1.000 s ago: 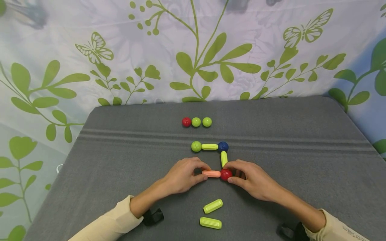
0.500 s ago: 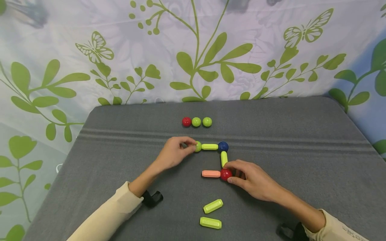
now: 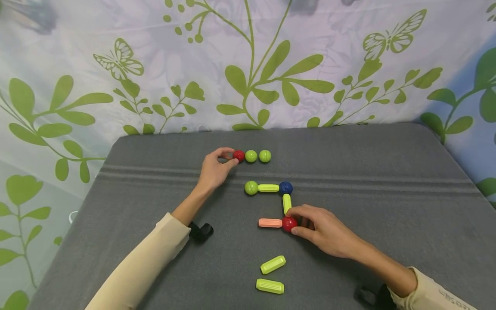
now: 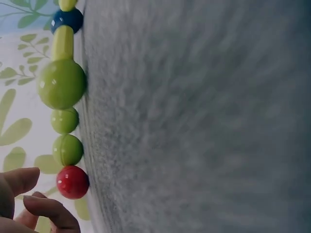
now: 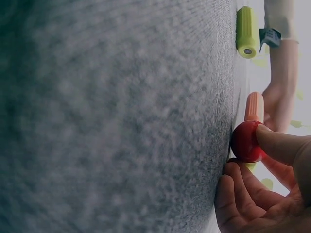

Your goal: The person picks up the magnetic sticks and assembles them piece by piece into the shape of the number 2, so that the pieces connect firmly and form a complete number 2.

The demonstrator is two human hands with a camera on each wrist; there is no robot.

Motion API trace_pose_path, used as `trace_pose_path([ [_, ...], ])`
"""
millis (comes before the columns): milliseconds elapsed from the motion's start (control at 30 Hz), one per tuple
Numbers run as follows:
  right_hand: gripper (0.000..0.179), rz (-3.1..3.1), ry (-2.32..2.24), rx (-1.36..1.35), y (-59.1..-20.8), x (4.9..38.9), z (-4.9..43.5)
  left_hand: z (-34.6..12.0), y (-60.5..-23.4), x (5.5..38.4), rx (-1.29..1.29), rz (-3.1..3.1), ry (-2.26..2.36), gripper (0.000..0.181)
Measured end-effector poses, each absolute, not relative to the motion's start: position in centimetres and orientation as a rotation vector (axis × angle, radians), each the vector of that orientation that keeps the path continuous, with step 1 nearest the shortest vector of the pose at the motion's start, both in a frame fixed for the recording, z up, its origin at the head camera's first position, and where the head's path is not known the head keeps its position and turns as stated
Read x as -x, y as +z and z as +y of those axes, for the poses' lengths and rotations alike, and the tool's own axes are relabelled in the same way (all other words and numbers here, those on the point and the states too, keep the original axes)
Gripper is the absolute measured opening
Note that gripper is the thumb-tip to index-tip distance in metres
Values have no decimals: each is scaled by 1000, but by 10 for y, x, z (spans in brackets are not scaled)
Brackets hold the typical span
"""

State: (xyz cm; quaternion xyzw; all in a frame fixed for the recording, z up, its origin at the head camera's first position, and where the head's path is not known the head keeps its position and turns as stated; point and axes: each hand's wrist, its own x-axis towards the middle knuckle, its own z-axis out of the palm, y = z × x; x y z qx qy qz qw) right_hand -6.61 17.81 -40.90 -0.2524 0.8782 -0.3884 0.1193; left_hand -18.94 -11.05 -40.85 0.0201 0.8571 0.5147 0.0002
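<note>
While the right grip (image 3: 324, 231) pinches one red ball (image 3: 289, 224), the left grip (image 3: 215, 168) — spread — flanks another red ball (image 3: 239, 156).

The head view is bright, with soft, even light, and most of it looks clear. A faint shadow lies on the bench (image 3: 348, 148) by the right arm (image 3: 379, 267). In the left wrist view, which is tipped sideways, tiny shiny spots dot the blue ball (image 4: 68, 20) and the big-looking green ball (image 4: 62, 84). The bench is fuzzy there and goes dark at the right edge. In the right wrist view it is blurry too, darkest at the left edge, while the leafy cloth (image 5: 302, 109) looks almost white.
</note>
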Motion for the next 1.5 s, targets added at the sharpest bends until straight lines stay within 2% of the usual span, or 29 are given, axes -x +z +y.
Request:
trace_pose_path([
  [300,27,2561,-1142,740,-410,66,179,-98,-414,209,76,2693,1488,46],
  [533,28,2568,-1124,736,-411,66,180,-99,-420,215,158,2647,1486,41],
  [1500,26,2566,-1146,738,-411,64,178,-107,-424,209,94,2594,1575,40],
])
